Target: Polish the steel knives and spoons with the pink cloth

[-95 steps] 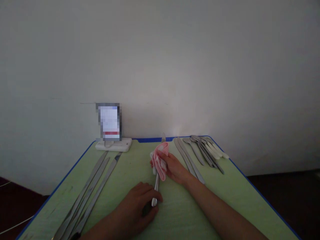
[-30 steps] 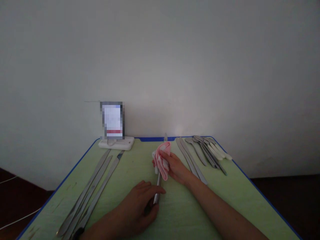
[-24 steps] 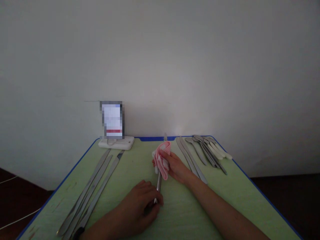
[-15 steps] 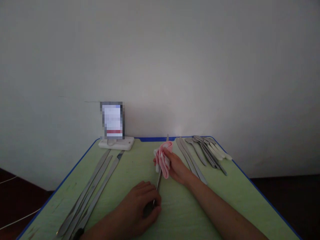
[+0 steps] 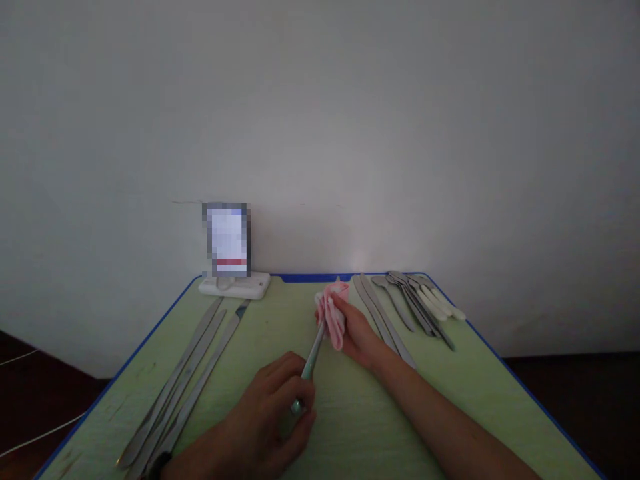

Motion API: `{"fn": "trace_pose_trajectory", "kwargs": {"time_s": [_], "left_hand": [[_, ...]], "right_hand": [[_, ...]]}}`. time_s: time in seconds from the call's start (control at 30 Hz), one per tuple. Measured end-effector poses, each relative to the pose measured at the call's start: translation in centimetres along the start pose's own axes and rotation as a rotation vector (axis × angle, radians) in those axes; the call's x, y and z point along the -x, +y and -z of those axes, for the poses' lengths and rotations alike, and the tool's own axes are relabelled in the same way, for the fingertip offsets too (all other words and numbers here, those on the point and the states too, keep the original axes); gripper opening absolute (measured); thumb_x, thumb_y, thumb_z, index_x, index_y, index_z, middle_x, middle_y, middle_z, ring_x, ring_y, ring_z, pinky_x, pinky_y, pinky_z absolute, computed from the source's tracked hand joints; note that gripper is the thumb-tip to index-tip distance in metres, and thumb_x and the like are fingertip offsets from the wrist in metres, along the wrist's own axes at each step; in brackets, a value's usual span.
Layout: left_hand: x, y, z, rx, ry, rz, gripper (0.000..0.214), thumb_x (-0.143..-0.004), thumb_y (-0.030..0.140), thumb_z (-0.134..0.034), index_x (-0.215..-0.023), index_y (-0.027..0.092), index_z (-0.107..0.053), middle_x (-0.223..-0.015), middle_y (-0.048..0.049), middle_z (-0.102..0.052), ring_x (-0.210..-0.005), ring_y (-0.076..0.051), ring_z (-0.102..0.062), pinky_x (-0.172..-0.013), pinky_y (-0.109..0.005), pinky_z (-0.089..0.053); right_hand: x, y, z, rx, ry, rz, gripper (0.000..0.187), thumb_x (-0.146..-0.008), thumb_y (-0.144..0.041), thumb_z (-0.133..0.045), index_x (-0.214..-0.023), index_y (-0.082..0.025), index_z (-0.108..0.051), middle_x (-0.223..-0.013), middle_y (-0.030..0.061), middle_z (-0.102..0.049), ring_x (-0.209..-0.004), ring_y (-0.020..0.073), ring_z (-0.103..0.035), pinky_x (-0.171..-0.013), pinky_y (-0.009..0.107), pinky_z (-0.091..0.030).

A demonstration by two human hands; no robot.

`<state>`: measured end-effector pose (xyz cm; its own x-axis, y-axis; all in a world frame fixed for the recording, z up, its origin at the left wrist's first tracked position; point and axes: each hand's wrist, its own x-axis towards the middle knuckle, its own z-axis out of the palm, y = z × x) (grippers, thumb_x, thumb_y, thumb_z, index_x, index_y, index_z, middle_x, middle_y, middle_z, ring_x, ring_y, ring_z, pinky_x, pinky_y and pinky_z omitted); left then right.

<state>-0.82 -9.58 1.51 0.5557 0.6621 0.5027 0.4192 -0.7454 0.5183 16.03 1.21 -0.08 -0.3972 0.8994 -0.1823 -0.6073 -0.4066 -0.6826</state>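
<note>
My left hand point(image 5: 280, 403) is closed around the handle of a metal table knife point(image 5: 314, 353) over the near middle of the table. A pink and white cloth point(image 5: 336, 319) is folded around the upper part of the knife, hiding most of the blade. Only a small tip pokes out beyond the cloth. My right hand point(image 5: 357, 327) pinches the cloth around the blade from the right side. Some of its fingers are hidden behind the cloth.
Several long table knives point(image 5: 200, 393) lie at the left. Two more knives point(image 5: 385, 320), a spoon point(image 5: 393, 303), a pile of metal cutlery point(image 5: 417, 303) and white-handled pieces point(image 5: 440, 303) lie at the right. A phone point(image 5: 229, 240) stands on a white base point(image 5: 240, 287) against the wall.
My left hand has moved slightly left and up, turning the knife so its handle shows more. The cloth and right hand have shifted a little to the right.
</note>
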Motion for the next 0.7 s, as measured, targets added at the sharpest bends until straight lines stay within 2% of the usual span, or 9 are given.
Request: {"fn": "trace_pose_trajectory", "kwargs": {"time_s": [0.1,0.2,0.27,0.37,0.43,0.5,0.57,0.7], "left_hand": [[0.1,0.4,0.6,-0.013,-0.034,-0.158,0.006,-0.08,0.023,-0.045,-0.083,0.023,-0.04,-0.075,-0.0017,-0.046,-0.073,-0.019,-0.049,-0.063,-0.03,-0.04],[0.2,0.7,0.8,-0.016,-0.082,-0.176,0.004,-0.085,0.025,-0.039,-0.085,0.022,-0.042,-0.077,-0.0026,-0.047,-0.074,-0.019,-0.049,-0.065,-0.03,-0.041],[0.0,0.7,0.6,-0.013,-0.113,-0.082,0.006,-0.087,0.02,-0.038,-0.088,0.022,-0.044,-0.081,-0.0037,-0.05,-0.076,-0.018,-0.05,-0.067,-0.03,-0.042],[-0.4,0.4,0.2,0.027,-0.13,0.148,0.013,-0.088,0.014,-0.036,-0.095,0.02,-0.045,-0.088,-0.0048,-0.052,-0.08,-0.017,-0.052,-0.072,-0.029,-0.044],[-0.5,0.1,0.1,0.036,-0.134,0.225,0.015,-0.086,0.01,-0.037,-0.093,0.02,-0.046,-0.086,-0.0041,-0.053,-0.078,-0.016,-0.053,-0.07,-0.027,-0.044],[-0.5,-0.1,0.1,-0.01,-0.151,0.189,0.014,-0.08,0.009,-0.04,-0.084,0.02,-0.048,-0.079,-0.0029,-0.052,-0.072,-0.016,-0.052,-0.065,-0.026,-0.042],[-0.4,-0.1,0.2,-0.082,-0.185,0.085,0.013,-0.073,0.009,-0.045,-0.078,0.02,-0.05,-0.073,-0.0025,-0.051,-0.068,-0.016,-0.051,-0.061,-0.026,-0.04],[-0.3,0.6,0.3,-0.16,-0.317,-0.092,0.014,-0.069,0.014,-0.054,-0.081,0.021,-0.056,-0.074,-0.0027,-0.055,-0.071,-0.018,-0.052,-0.065,-0.029,-0.04]], "right_hand": [[-0.5,-0.2,0.5,-0.168,0.091,0.042,0.016,-0.079,-0.031,-0.066,-0.075,-0.016,-0.064,-0.065,-0.0001,-0.066,-0.056,0.0101,-0.06,-0.058,0.021,-0.049],[-0.5,-0.4,0.5,-0.156,0.089,0.064,0.019,-0.077,-0.033,-0.067,-0.073,-0.015,-0.064,-0.061,-0.0011,-0.065,-0.053,0.0092,-0.058,-0.058,0.021,-0.049],[-0.1,-0.3,0.2,-0.059,0.051,0.051,0.023,-0.074,-0.036,-0.071,-0.075,-0.014,-0.065,-0.063,0.0,-0.066,-0.055,0.0095,-0.059,-0.058,0.021,-0.048],[0.6,0.1,-0.4,0.113,-0.035,0.025,0.03,-0.068,-0.04,-0.075,-0.073,-0.012,-0.065,-0.064,0.0021,-0.067,-0.058,0.0111,-0.06,-0.057,0.022,-0.047],[0.8,0.2,-0.6,0.157,-0.05,0.033,0.031,-0.066,-0.041,-0.076,-0.071,-0.012,-0.065,-0.064,0.0025,-0.067,-0.058,0.0118,-0.06,-0.057,0.022,-0.047],[0.7,0.3,-0.6,0.119,0.001,0.062,0.031,-0.067,-0.042,-0.075,-0.071,-0.013,-0.065,-0.064,0.002,-0.067,-0.059,0.0115,-0.06,-0.057,0.022,-0.047],[0.2,0.1,-0.3,0.011,0.075,0.09,0.027,-0.071,-0.04,-0.072,-0.072,-0.015,-0.065,-0.065,0.0006,-0.067,-0.059,0.0104,-0.06,-0.058,0.022,-0.047],[-0.7,-0.5,0.5,-0.185,0.149,0.1,0.016,-0.077,-0.033,-0.068,-0.071,-0.018,-0.064,-0.064,-0.0028,-0.066,-0.058,0.0086,-0.06,-0.059,0.02,-0.048]]}}
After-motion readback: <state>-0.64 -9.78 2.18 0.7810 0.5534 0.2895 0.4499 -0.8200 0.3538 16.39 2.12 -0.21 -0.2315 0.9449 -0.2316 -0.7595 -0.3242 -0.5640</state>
